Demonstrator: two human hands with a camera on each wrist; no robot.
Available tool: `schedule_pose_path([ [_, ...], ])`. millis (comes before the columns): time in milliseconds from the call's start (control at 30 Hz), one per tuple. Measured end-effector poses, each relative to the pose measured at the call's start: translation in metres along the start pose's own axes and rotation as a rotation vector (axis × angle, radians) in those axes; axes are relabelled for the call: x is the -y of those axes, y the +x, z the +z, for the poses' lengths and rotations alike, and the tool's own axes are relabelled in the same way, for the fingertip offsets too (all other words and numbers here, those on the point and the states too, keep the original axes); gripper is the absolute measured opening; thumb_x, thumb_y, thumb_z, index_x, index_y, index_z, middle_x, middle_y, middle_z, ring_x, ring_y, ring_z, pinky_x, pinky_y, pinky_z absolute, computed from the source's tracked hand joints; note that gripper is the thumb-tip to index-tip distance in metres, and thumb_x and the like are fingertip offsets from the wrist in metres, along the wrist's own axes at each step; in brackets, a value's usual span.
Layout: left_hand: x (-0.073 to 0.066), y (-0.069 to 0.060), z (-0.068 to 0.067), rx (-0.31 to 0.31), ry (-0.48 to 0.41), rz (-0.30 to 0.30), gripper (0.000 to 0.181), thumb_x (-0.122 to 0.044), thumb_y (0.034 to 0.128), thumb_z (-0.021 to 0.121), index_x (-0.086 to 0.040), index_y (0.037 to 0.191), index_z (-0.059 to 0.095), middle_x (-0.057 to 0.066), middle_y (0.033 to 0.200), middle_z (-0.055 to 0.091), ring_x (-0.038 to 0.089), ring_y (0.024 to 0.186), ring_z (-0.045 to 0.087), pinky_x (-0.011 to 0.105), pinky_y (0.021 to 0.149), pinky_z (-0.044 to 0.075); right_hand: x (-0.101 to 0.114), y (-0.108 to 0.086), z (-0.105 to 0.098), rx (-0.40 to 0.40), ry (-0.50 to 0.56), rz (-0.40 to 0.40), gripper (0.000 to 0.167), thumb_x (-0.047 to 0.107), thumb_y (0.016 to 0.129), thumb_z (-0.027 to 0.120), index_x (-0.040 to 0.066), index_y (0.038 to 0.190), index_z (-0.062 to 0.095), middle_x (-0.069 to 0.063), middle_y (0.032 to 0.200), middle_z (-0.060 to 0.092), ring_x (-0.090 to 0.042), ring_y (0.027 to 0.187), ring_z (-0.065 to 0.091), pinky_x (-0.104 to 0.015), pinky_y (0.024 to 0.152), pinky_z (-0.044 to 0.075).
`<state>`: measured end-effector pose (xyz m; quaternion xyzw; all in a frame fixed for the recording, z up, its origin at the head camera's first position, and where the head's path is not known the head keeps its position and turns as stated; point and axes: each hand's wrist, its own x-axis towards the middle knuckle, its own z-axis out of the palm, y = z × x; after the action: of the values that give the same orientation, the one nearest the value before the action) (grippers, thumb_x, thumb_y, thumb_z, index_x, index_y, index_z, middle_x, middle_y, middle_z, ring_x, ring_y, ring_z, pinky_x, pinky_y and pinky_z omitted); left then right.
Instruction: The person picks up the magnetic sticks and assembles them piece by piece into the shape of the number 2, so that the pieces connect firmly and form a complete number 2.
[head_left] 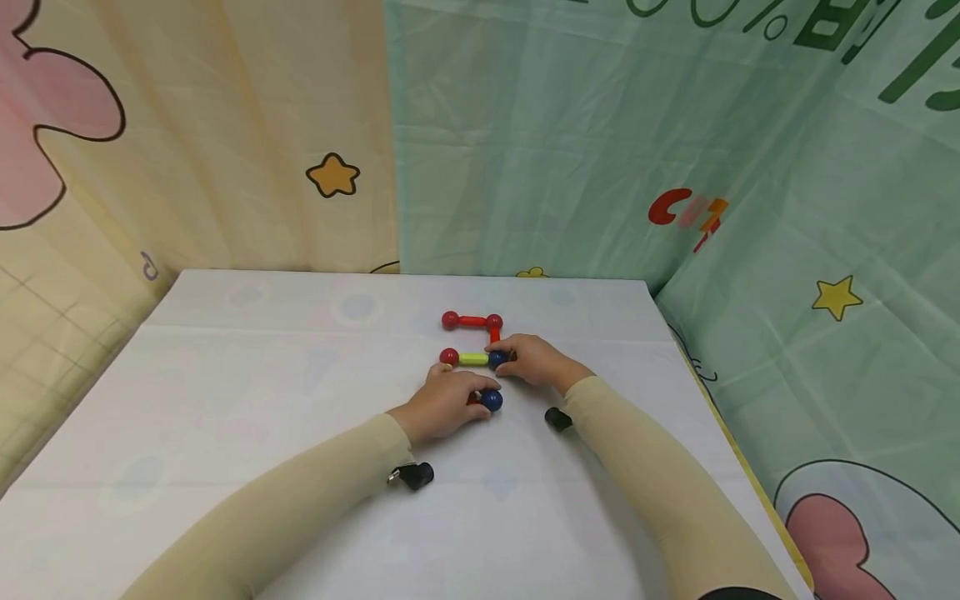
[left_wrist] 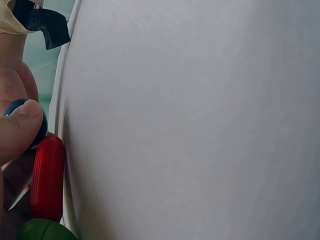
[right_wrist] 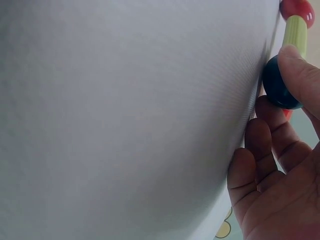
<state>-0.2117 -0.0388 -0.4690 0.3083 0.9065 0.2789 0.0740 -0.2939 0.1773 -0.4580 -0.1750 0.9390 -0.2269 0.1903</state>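
My right hand (head_left: 536, 361) pinches a dark blue ball (right_wrist: 280, 82) with its thumb and fingers. That ball joins a yellow-green rod (head_left: 473, 359) that ends in a red ball (head_left: 448, 357). From the blue ball's corner a red rod (head_left: 495, 335) runs away to another red ball, then a further red rod (head_left: 472, 322) leads left to a red end ball (head_left: 450, 320). My left hand (head_left: 447, 403), just nearer, holds a separate piece by its blue ball (head_left: 491, 400). The piece's red rod (left_wrist: 48, 177) and green ball (left_wrist: 46, 230) show in the left wrist view.
The pieces lie on a white-covered table (head_left: 315, 358). Printed curtains (head_left: 525, 142) hang behind it and along the right side. A black wrist camera (head_left: 415, 476) sits under the left forearm, another (head_left: 558, 418) beside the right.
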Motion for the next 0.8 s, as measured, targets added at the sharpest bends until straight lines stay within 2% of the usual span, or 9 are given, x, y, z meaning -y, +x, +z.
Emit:
schedule_pose_path([
  [100, -0.0010, 0.0010, 0.0013, 0.001, 0.018, 0.007, 0.044, -0.033, 0.0948, 0.080, -0.021, 0.136, 0.070, -0.004, 0.117, 0.076, 0.010, 0.104, 0.069, 0.056, 0.114, 0.027, 0.0006, -0.0001, -0.0003, 0.002, 0.003, 0.004, 0.049, 0.024, 0.098, 0.076, 0.026, 0.146, 0.065, -0.006, 0.143, 0.064, -0.022, 0.126, 0.059, -0.046, 0.115, 0.047],
  [200, -0.0014, 0.0025, 0.0033, 0.011, 0.073, 0.017, 0.044, -0.035, 0.0948, 0.080, -0.024, 0.136, 0.070, -0.005, 0.123, 0.076, 0.011, 0.113, 0.069, 0.056, 0.111, 0.028, 0.0009, 0.0001, -0.0006, 0.004, 0.000, 0.007, 0.049, 0.025, 0.099, 0.076, 0.027, 0.146, 0.064, -0.006, 0.143, 0.064, -0.022, 0.126, 0.058, -0.045, 0.115, 0.047],
  [300, -0.0025, 0.0036, 0.0055, 0.025, 0.159, 0.029, 0.045, -0.039, 0.0951, 0.079, -0.027, 0.137, 0.069, -0.005, 0.127, 0.076, 0.012, 0.121, 0.068, 0.055, 0.108, 0.030, 0.0009, 0.0004, -0.0007, 0.006, -0.005, 0.011, 0.049, 0.025, 0.098, 0.076, 0.027, 0.146, 0.064, -0.005, 0.141, 0.064, -0.021, 0.120, 0.058, -0.044, 0.112, 0.048],
  [433, -0.0050, 0.0040, 0.0066, 0.031, 0.222, 0.036, 0.045, -0.041, 0.0954, 0.078, -0.029, 0.138, 0.069, -0.004, 0.125, 0.076, 0.014, 0.120, 0.068, 0.055, 0.105, 0.032, 0.0012, 0.0006, -0.0009, 0.009, -0.010, 0.015, 0.050, 0.026, 0.098, 0.077, 0.028, 0.146, 0.064, -0.005, 0.136, 0.065, -0.020, 0.112, 0.057, -0.041, 0.106, 0.050],
  [600, -0.0063, 0.0036, 0.0063, 0.023, 0.201, 0.019, 0.043, -0.040, 0.0957, 0.078, -0.028, 0.137, 0.071, -0.003, 0.125, 0.076, 0.014, 0.121, 0.068, 0.054, 0.106, 0.032, 0.0016, 0.0009, -0.0011, 0.011, -0.008, 0.022, 0.050, 0.026, 0.098, 0.077, 0.028, 0.146, 0.064, -0.005, 0.135, 0.065, -0.020, 0.110, 0.057, -0.040, 0.103, 0.051],
  [800, -0.0059, 0.0040, 0.0066, 0.010, 0.177, -0.001, 0.043, -0.038, 0.0956, 0.078, -0.025, 0.136, 0.071, -0.004, 0.125, 0.076, 0.012, 0.117, 0.069, 0.051, 0.103, 0.032, 0.0015, 0.0008, -0.0007, 0.010, -0.019, 0.023, 0.051, 0.025, 0.098, 0.077, 0.028, 0.147, 0.064, -0.006, 0.139, 0.064, -0.021, 0.115, 0.057, -0.043, 0.109, 0.050],
])
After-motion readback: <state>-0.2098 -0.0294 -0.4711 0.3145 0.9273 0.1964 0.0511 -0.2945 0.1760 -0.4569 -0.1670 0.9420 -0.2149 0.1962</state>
